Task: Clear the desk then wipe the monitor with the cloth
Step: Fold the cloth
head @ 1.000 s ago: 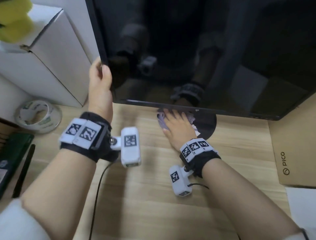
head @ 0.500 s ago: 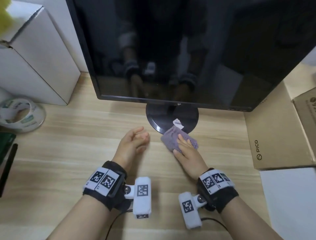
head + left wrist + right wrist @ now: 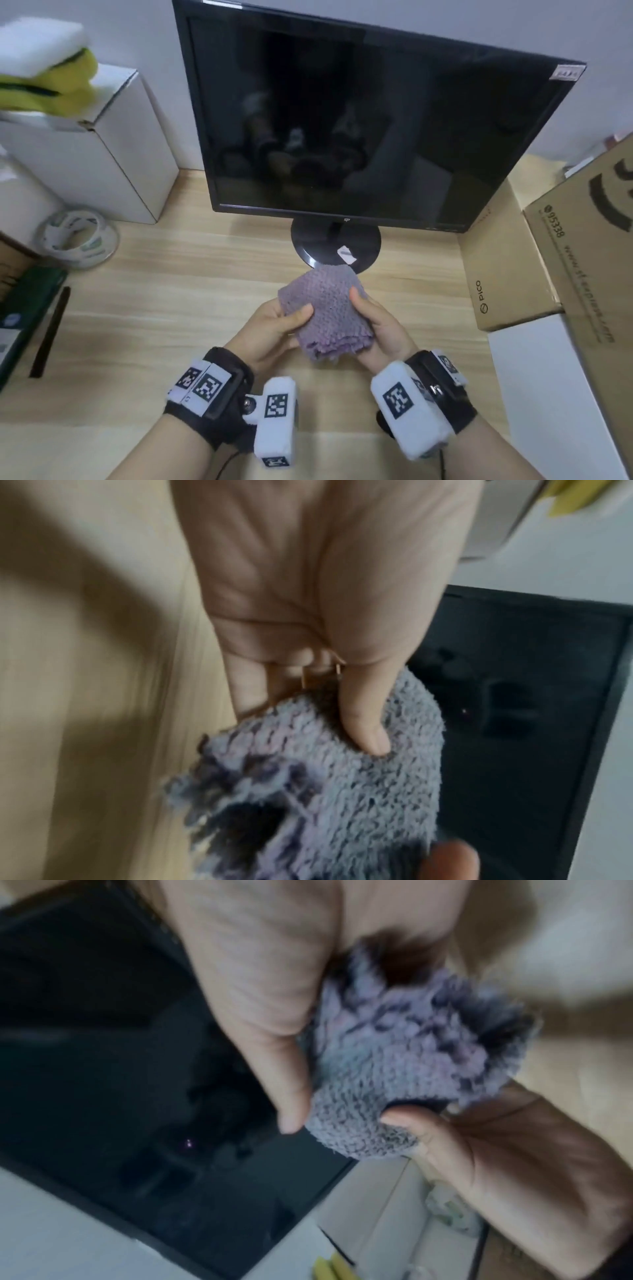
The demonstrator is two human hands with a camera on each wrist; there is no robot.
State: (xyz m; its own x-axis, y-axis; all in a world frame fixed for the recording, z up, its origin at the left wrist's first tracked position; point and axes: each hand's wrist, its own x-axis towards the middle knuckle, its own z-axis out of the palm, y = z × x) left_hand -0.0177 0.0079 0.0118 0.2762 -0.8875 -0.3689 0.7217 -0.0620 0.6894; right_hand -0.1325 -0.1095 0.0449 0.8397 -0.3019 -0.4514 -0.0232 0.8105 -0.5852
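Note:
A fuzzy purple cloth [image 3: 327,310] is lifted above the wooden desk [image 3: 154,308], folded into a pad. My left hand [image 3: 274,325] pinches its left edge, thumb on top. My right hand [image 3: 380,325] grips its right edge, thumb on top. In the left wrist view the cloth [image 3: 342,791] sits under the left thumb. In the right wrist view the cloth [image 3: 394,1056] is pinched between both hands. The black monitor [image 3: 359,137] stands upright behind the cloth on its round base [image 3: 318,240], screen dark.
A white box [image 3: 102,147] with yellow and white items on it stands at the left. A tape roll [image 3: 77,238], a green book [image 3: 24,308] and a black pen [image 3: 49,330] lie at the left edge. Brown cardboard boxes [image 3: 507,267] fill the right side.
My left hand left the monitor's edge and came down. My right hand drew the cloth off the base and lifted it. Both hands now hold it above the desk.

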